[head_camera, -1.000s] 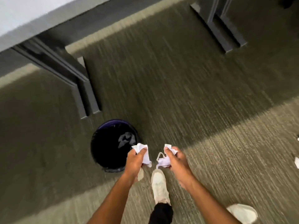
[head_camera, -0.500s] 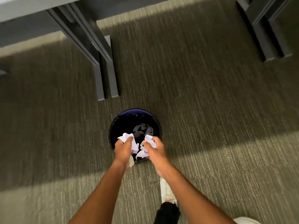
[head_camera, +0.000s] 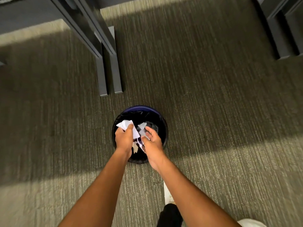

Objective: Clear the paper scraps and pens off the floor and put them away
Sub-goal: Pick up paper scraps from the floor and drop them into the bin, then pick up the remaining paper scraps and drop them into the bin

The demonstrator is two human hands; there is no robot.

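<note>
A round dark bin [head_camera: 161, 118] with a black liner stands on the carpet straight ahead. Both my hands hang over its mouth. My left hand [head_camera: 123, 138] is closed around crumpled white paper scraps [head_camera: 127, 126]. My right hand [head_camera: 151, 141] has its fingers spread apart, and white scraps [head_camera: 142, 128] are dropping from under it into the bin. More paper lies in the bottom of the bin. No pens are in view.
Dark metal desk legs [head_camera: 108, 71] rest on the carpet just beyond the bin to the left. Another pair of desk legs [head_camera: 282, 38] is at the far right. My white shoe [head_camera: 168, 194] is near the bottom, behind the bin.
I stepped up to the bin and brought both hands over its mouth. My right hand has spread its fingers and its scraps are falling; the left still grips its paper.
</note>
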